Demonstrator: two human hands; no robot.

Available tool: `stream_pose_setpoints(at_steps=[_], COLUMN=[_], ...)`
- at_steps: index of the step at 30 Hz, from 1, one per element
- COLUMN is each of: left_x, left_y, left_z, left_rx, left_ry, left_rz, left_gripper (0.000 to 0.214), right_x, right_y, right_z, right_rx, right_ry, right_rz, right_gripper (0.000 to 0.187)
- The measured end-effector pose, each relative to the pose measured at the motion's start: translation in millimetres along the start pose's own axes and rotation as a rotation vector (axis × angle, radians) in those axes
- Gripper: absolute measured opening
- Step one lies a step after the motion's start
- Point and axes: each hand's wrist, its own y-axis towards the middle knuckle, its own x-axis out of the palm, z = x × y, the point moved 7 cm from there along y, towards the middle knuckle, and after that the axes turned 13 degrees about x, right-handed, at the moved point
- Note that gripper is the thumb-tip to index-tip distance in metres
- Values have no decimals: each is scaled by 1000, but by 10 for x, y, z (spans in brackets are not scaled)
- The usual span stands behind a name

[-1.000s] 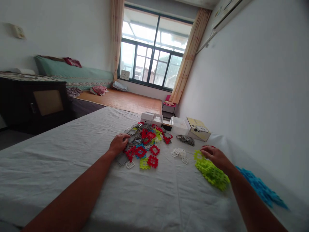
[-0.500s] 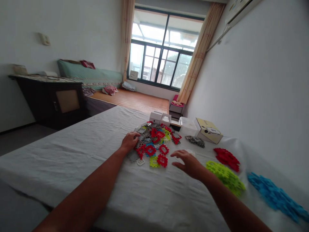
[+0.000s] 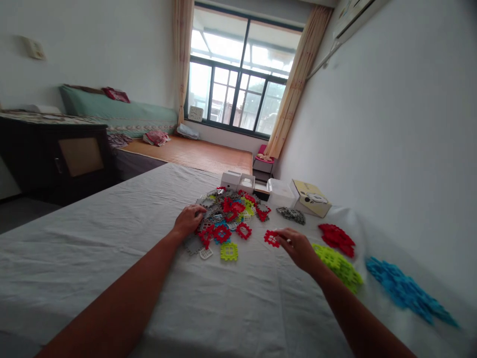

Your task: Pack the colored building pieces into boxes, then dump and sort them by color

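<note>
My right hand [image 3: 298, 248] pinches a red square building piece [image 3: 272, 238] by its right edge, just above the sheet. The piece has toothed edges and a windowed middle. At the left side of a mixed pile of plastic building pieces [image 3: 234, 208], my left hand [image 3: 189, 220] rests with its fingers loosely bent and a little apart. It touches the grey pieces there, and I see nothing held in it. A lime-green square piece [image 3: 228, 251] and a white window-shaped piece [image 3: 206, 253] lie at the pile's near edge.
Sorted heaps lie to the right: grey [image 3: 291, 215], red [image 3: 336, 239], lime-green [image 3: 339, 266] and blue [image 3: 408, 288]. Behind the pile stand small white boxes [image 3: 231, 180], a clear plastic tub [image 3: 281, 193] and a yellow box [image 3: 310, 198]. A white sheet [image 3: 122, 238] covers the surface.
My right hand has taken the red square piece from the pile's near edge and carried it right. My left hand stays at the pile. The view has turned slightly right.
</note>
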Motion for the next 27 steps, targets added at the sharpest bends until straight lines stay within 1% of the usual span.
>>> stream_pose_setpoints(at_steps=[1, 3, 5, 7, 8, 10, 12, 14, 16, 17, 19, 20, 21, 23, 24, 26, 27], left_x=[4, 8, 6, -2, -6, -13, -19, -22, -19, -16, -8, -4, 0, 7, 10, 11, 9], left_y=[5, 12, 17, 22, 24, 27, 28, 25, 21, 19, 15, 13, 9, 2, -2, -11, -16], left_z=[-3, -5, 1, 7, 9, 7, 2, -1, 6, 11, 15, 13, 9, 2, 2, 6, 10], left_rx=[6, 13, 19, 20, 19, 13, 3, -6, -4, -1, 4, 5, 6, 10, 17, 25, 26], left_ry=[2, 10, 20, 23, 22, 15, 11, 9, 9, 10, 11, 12, 12, 7, 1, -10, -15], left_rz=[-5, -11, -12, -6, -3, 0, 3, 3, 0, -1, -1, 1, 3, 6, 5, 5, 4], left_gripper=[31, 31, 31, 31, 31, 30, 29, 29, 29, 29, 30, 30, 30, 29, 29, 30, 30], right_x=[-163, -555, -998, -1348, -1462, -1583, -1613, -1606, -1569, -1524, -1338, -1192, -1009, -573, -320, 132, 312], right_y=[36, 93, 92, 32, -2, -64, -108, -120, -66, -7, 161, 251, 333, 436, 451, 397, 358], right_z=[239, 787, 1352, 1854, 2048, 2319, 2456, 2490, 2410, 2321, 2033, 1834, 1597, 1029, 699, 94, -132], right_rx=[72, 218, 362, 524, 581, 658, 706, 745, 743, 718, 619, 555, 480, 308, 180, -35, -98], right_ry=[27, 56, 26, -31, -53, -81, -106, -136, -165, -174, -170, -157, -136, -90, -59, -77, -98], right_rz=[30, 155, 368, 538, 584, 616, 616, 621, 635, 633, 583, 535, 469, 312, 198, 32, -14], right_gripper=[32, 36, 37, 37, 37, 35, 32, 30, 35, 39, 43, 42, 40, 35, 35, 30, 29])
